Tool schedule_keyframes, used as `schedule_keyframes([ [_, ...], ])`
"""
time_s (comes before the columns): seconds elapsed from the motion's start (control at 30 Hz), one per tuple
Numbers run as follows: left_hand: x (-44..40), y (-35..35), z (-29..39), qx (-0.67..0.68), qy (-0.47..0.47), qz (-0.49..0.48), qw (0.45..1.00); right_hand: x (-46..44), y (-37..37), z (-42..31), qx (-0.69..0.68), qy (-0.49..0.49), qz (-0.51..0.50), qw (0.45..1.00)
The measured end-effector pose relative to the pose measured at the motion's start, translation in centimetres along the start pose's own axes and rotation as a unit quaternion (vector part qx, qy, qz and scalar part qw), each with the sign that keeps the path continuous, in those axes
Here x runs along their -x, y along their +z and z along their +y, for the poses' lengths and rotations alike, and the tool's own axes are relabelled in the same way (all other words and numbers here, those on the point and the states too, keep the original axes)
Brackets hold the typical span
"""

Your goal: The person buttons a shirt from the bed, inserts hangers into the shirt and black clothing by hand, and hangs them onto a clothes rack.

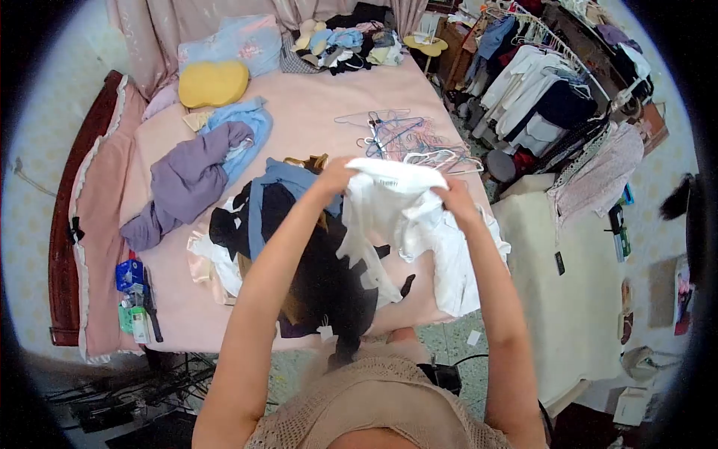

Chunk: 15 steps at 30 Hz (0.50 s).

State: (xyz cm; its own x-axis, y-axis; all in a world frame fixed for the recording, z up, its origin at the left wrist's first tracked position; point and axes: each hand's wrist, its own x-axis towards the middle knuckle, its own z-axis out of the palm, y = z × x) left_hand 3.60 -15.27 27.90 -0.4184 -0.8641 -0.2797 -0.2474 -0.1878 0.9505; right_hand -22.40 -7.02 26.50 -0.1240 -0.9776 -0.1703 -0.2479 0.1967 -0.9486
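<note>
A white shirt [400,173] is stretched between my two hands above the near part of the bed. My left hand [336,179] is closed on one end of its stiff upper band. Gripping the other end, my right hand [455,199] has its thumb and fingers pinched on the cloth. The thin body of the shirt hangs down below the band. White cloth [455,277] lies under my right forearm; I cannot tell whether it is the same garment. Beside my left arm is a heap of black clothes [318,262] with a blue-grey garment [258,217].
Tangled hangers [407,135] lie beyond my hands on the pink bed [314,112]. Purple bedding [187,176] and a yellow cushion [213,84] are at left. More clothes [351,41] are piled at the far edge. A loaded clothes rack [523,82] stands right, behind a cream-covered surface [553,299].
</note>
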Motion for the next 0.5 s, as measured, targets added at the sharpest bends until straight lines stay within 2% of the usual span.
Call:
schedule_keyframes([
  [0.03,-1.7,0.1,-4.1,-0.023,0.016,-0.038,0.999,-0.3,0.1,2.1,0.035,0.015,-0.034,0.999],
  [0.07,-1.6,1.1,-6.3,-0.119,0.023,-0.03,0.992,-0.2,0.4,4.4,0.056,0.015,-0.076,0.995],
  [0.1,-1.2,2.1,-8.0,-0.145,0.005,-0.042,0.989,0.6,0.8,5.9,0.106,0.027,-0.099,0.989],
  [0.13,-1.6,2.6,-11.4,-0.137,-0.045,-0.092,0.985,0.9,0.9,8.3,0.115,0.097,-0.16,0.976],
  [0.17,-1.0,3.0,-13.0,-0.235,0.035,-0.147,0.96,1.4,0.9,10.7,0.153,0.047,-0.212,0.964],
  [0.2,-0.1,3.6,-13.4,-0.193,-0.027,-0.175,0.965,2.1,0.7,11.4,0.141,0.098,-0.28,0.945],
  [0.27,1.0,4.7,-15.1,-0.074,-0.168,-0.199,0.963,2.3,0.1,10.8,0.154,0.164,-0.344,0.911],
  [0.3,0.4,4.9,-16.1,-0.066,-0.176,-0.199,0.962,1.4,-0.1,12.3,0.155,0.171,-0.352,0.907],
  [0.37,-1.2,5.6,-18.2,-0.118,-0.143,-0.149,0.971,-1.2,-0.4,16.1,0.071,0.212,-0.283,0.933],
  [0.4,-2.1,6.1,-19.4,-0.134,-0.135,-0.131,0.973,-2.2,-0.3,16.8,0.073,0.217,-0.289,0.929],
  [0.47,-4.4,7.2,-21.5,-0.198,-0.028,-0.029,0.979,-4.6,0.6,18.6,0.075,0.12,-0.152,0.978],
  [0.5,-4.9,8.2,-22.0,-0.222,-0.017,0.046,0.974,-5.8,1.0,19.6,0.119,0.113,-0.15,0.975],
])
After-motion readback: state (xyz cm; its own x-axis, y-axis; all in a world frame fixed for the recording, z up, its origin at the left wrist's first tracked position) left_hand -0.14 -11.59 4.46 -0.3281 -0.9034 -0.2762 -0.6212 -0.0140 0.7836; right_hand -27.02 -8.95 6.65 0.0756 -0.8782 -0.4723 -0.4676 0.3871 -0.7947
